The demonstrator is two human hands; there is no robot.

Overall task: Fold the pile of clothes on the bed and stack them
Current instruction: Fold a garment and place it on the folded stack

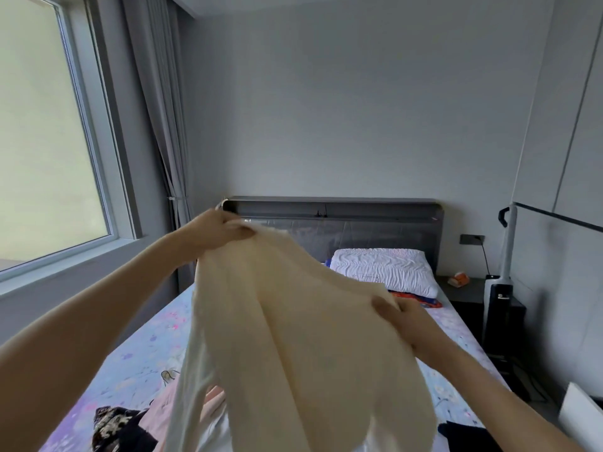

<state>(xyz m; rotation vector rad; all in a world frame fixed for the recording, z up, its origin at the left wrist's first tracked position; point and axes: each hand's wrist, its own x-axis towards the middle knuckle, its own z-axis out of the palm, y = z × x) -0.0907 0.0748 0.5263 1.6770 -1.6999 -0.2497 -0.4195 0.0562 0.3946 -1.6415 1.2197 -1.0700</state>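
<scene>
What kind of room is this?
Most likely a bedroom. There is a bed with a flowery sheet, a grey padded headboard against the wall and a white pillow at its head. The left hand and right hand hold up a cream garment over it.

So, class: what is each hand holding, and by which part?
Both hold the cream garment, up above the bed. The left hand grips an upper corner; the right hand grips its right edge, lower down.
</scene>
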